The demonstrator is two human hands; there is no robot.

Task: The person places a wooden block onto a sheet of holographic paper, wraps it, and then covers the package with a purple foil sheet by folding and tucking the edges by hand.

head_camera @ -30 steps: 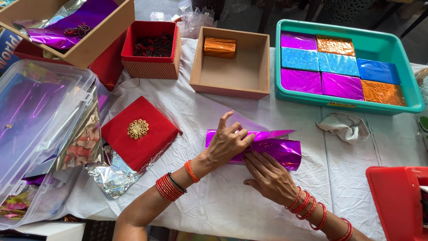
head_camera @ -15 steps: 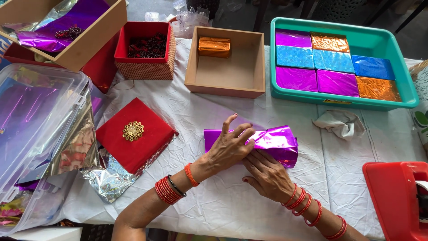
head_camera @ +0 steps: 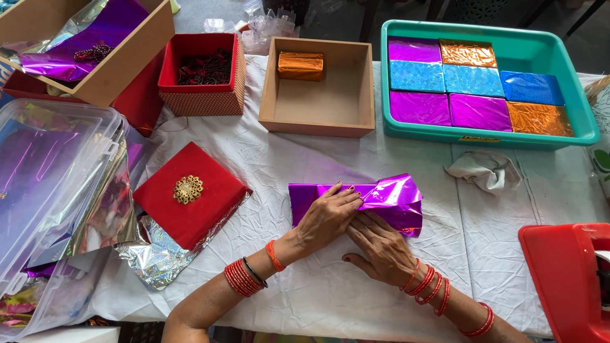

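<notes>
A parcel half wrapped in shiny purple foil [head_camera: 387, 198] lies on the white tablecloth [head_camera: 286, 159] near the middle of the table. My left hand [head_camera: 327, 216] presses flat on the foil's near side, fingers pointing right. My right hand [head_camera: 378, 248] rests just below it, fingertips touching the foil's lower edge and the left hand. Both wrists wear red bangles. The foil's right end sticks up, crinkled and loose.
A red lid with a gold brooch [head_camera: 188, 200] lies on silver foil at left. A clear plastic bin [head_camera: 44, 203] holds foil sheets. Behind stand a wooden box with an orange parcel [head_camera: 300, 65], a red box [head_camera: 202, 73], a teal tray [head_camera: 572, 136] of wrapped parcels, and a crumpled cloth [head_camera: 486, 170].
My left hand has come down from raised, spread fingers to lie flat on the foil. The foil's right end has folded up. The right hand stays at the lower edge.
</notes>
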